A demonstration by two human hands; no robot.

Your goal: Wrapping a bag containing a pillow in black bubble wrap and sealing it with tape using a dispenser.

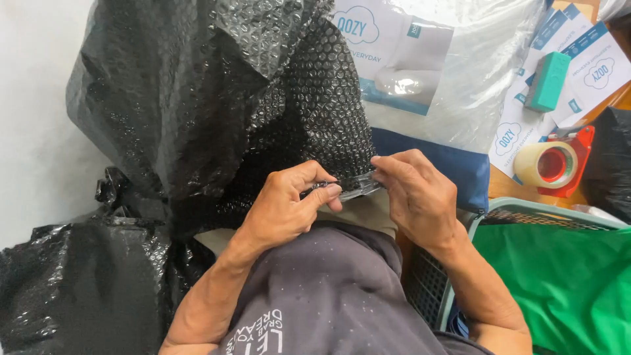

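A large package wrapped in black bubble wrap stands against my body. My left hand and my right hand meet at its lower edge. Both pinch a strip of clear tape on the wrap, thumbs and forefingers closed on it. A second bundle of black bubble wrap lies at the lower left.
A clear bag holding a white pillow and a printed card lies behind. A red tape dispenser, a teal block and printed leaflets sit at the right. A basket with green fabric stands at the lower right.
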